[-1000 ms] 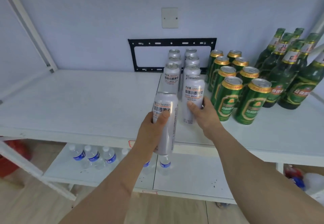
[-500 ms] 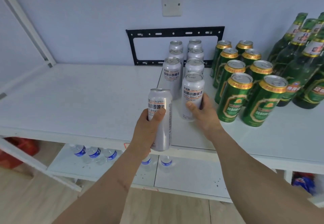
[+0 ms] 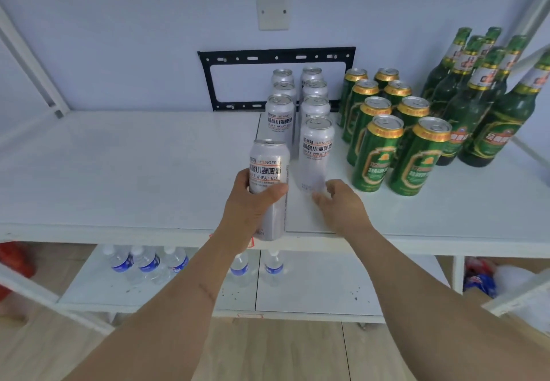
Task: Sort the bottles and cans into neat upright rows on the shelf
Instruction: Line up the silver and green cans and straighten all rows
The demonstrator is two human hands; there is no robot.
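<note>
Two bare forearms reach up from the bottom edge, one from the lower left and one from the lower right. No sleeve, glove, watch or ring covers any part in view. The left hand (image 3: 253, 202) and right hand (image 3: 342, 205) are bare too, with short, unpainted nails. A thin, slanted line marks the left forearm (image 3: 190, 300).

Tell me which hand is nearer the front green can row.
Right. The right hand sits just left of the front green cans; the left hand, gripping a silver can, is farther left.
</note>
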